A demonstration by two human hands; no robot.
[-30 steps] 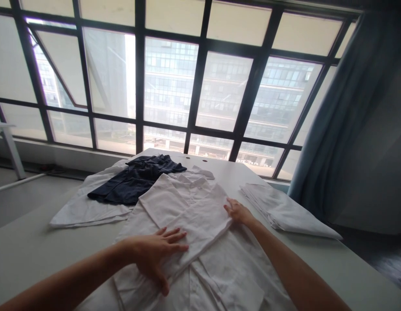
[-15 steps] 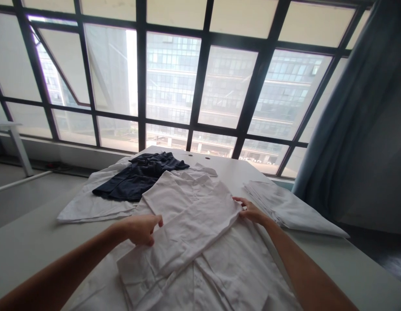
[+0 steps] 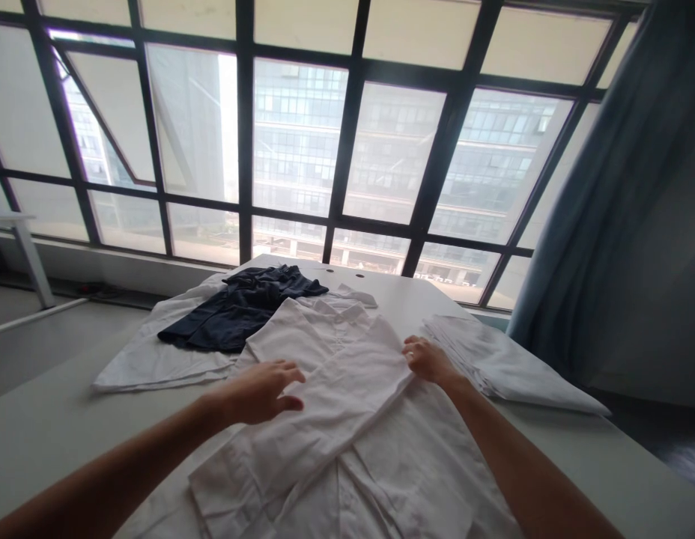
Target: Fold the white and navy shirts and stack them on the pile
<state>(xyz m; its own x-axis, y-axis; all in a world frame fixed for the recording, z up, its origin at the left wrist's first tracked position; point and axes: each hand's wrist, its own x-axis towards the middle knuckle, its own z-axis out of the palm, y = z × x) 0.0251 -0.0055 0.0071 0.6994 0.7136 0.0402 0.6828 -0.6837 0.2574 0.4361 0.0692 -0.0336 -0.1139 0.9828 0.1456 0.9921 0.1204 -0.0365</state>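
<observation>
A white shirt lies spread on the table, collar toward the window, with its right-hand sleeve laid diagonally across the front. My left hand is over the left part of the sleeve, thumb and fingers apart and holding nothing; whether it touches the cloth is unclear. At the shirt's right shoulder edge, my right hand has its fingers curled closed on the fabric. Its fingertips are partly hidden.
Left of the shirt, a dark navy garment lies on white cloth. A stack of folded white cloth rests at right on the white table. Beyond are the window and a blue-grey curtain.
My left hand has opened out of its curl and shifted slightly right. My right hand's fingers have closed in on the shirt edge. The sleeve's cuff end has shifted a little left.
</observation>
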